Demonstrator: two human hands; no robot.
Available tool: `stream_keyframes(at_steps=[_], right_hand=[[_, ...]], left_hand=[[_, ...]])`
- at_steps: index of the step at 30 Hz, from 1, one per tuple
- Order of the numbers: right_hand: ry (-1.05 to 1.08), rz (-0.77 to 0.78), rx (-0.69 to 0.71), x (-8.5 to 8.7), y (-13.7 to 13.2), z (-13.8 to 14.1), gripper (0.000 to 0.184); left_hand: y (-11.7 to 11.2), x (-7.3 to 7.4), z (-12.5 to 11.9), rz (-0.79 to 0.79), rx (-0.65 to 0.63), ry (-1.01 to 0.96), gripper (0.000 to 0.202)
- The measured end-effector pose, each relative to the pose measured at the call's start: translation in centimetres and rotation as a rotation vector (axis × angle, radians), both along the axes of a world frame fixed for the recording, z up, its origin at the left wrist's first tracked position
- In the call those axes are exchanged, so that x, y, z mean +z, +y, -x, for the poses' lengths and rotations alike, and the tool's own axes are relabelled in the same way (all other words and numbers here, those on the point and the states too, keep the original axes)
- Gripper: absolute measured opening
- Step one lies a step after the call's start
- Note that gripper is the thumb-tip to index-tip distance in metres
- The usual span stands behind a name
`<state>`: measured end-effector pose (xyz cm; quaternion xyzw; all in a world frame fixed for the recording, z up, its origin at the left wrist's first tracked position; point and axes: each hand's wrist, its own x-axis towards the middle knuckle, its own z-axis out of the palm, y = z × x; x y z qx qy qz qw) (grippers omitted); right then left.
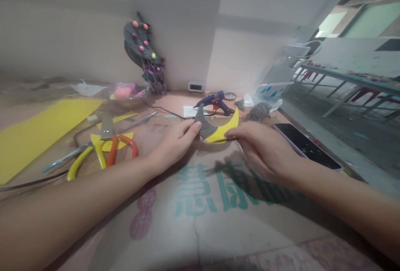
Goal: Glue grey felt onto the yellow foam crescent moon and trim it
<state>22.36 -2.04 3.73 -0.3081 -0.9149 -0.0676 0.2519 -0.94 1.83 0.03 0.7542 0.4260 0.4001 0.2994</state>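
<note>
A yellow crescent-shaped foam piece (225, 130) is held just above the cardboard-covered table (200, 204), its left end wrapped in grey yarn (204, 126). My left hand (175, 142) pinches the grey-wrapped end between thumb and fingers. My right hand (265, 148) is closed on the lower yellow edge of the crescent. A strand of grey yarn trails from it toward a grey yarn ball (258, 112) further back.
A blue glue gun (215, 102) lies behind the crescent. Scissors and pliers with yellow and orange handles (106, 150) lie at left beside yellow foam sheets (40, 131). A dark phone (306, 146) rests at right near the table edge. A grey decorated craft (140, 48) leans in the corner.
</note>
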Motion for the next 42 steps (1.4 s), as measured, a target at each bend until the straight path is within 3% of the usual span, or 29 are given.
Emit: stream_keyframes(at_steps=[3,7,13,31,42], right_hand=[[0.042,-0.101,-0.152,-0.6,1.3,-0.4,0.034],[0.002,-0.171,-0.228,-1.5,1.9,-0.3,0.04],[-0.019,-0.159,-0.179,-2.1,1.5,0.0,0.032],[-0.036,-0.151,-0.147,-2.1,1.6,-0.2,0.038],[0.023,-0.147,-0.152,-2.2,1.7,-0.1,0.035]], left_hand=[[0.0,-0.1,0.0,-0.008,-0.008,-0.002,0.038],[0.0,-0.1,-0.1,-0.004,-0.001,0.005,0.038],[-0.1,0.0,-0.2,0.033,-0.048,-0.039,0.035],[-0.4,0.4,-0.3,0.033,-0.107,-0.014,0.033],[-0.4,0.4,-0.3,0.027,-0.064,-0.015,0.034]])
